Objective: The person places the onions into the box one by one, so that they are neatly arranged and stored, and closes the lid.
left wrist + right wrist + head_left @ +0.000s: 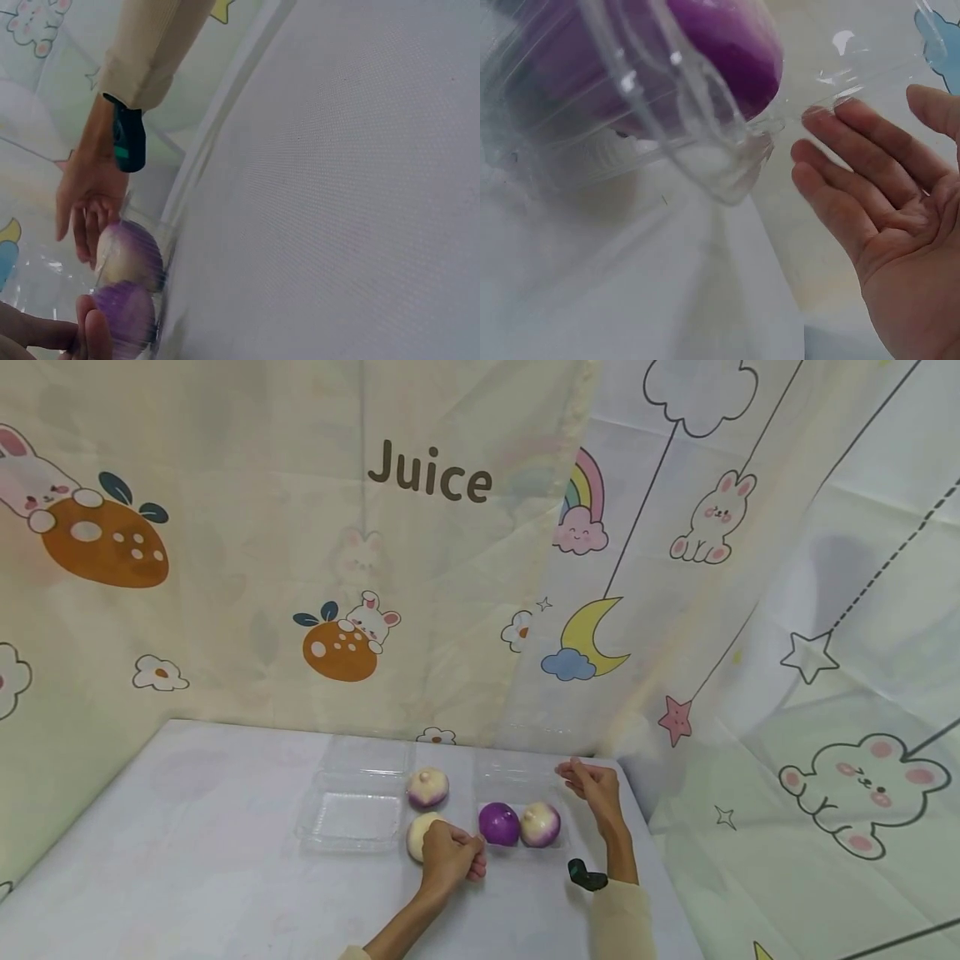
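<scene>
A clear hinged plastic box holds a purple turnip-like vegetable and a white-and-purple one; its clear lid stands behind them. Near the box's left front corner is my left hand, fingers bent and thumb close to them. Whether it grips the box edge cannot be made out. That hand partly covers a pale turnip-like vegetable on the table. At the lid's right side, my right hand has its fingers extended, fingertips at the clear plastic, holding nothing visible.
A second clear plastic box, its lid open, lies to the left. Between the boxes sits another white-and-purple vegetable. The white table meets printed curtains behind and at the right. A dark device is on the right wrist.
</scene>
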Demonstrator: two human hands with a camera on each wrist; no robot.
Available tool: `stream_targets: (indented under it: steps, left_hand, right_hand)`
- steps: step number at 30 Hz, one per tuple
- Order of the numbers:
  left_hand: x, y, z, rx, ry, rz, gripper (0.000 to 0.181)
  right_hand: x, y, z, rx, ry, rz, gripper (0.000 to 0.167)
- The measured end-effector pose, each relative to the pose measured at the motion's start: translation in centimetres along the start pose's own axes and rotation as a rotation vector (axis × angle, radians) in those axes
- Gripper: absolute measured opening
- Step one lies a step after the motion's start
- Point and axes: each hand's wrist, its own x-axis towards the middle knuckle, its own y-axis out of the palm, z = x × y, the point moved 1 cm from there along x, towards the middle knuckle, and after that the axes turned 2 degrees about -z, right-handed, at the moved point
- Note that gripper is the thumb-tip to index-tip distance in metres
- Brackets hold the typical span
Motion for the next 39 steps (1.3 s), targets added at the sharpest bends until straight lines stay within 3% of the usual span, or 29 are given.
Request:
stream_targets:
  steps: [9, 20, 31, 39]
  left_hand:
    - [0.0, 0.0, 0.0, 0.004, 0.003, 0.000, 0.021]
    - [-0.1, 0.1, 0.1, 0.006, -0.011, -0.014, 0.021]
    - [0.0, 0.1, 0.2, -0.018, -0.011, -0.003, 0.021]
    - [0.0, 0.0, 0.1, -0.003, -0.012, -0.007, 0.021]
  right_hand:
    - [-0.1, -0.2, -0.3, -0.003, -0.024, -0.014, 0.054]
    - [-0.3, -0.5, -0.3, -0.002, -0.009, 0.013, 0.055]
    - [-0.5, -0.7, -0.5, 0.000, -0.044, 0.036, 0.056]
    - [-0.5, -1.1, -0.5, 0.043, -0.085, 0.099, 0.048]
